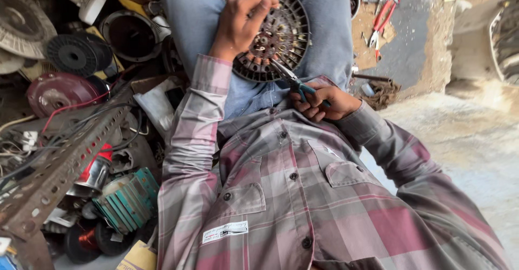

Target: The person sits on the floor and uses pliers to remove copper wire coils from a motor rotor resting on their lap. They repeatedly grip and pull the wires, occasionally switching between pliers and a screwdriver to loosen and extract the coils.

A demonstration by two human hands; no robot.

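A round, dark fan-motor stator (281, 37) with copper windings and a ribbed rim rests on my lap, against my blue jeans. My left hand (243, 24) grips its upper left edge, fingers curled over the winding face. My right hand (321, 101) is closed on blue-handled pliers (289, 78) near my plaid shirt. The pliers' jaws reach up and left to the windings at the stator's lower part.
A rusty perforated angle bar (59, 167) slants across the left. Around it lie a red round motor cover (59, 91), a black ribbed disc (75, 54), a teal finned part (127, 200) and tangled wires. Red-handled pliers (381, 18) lie on the floor at top right.
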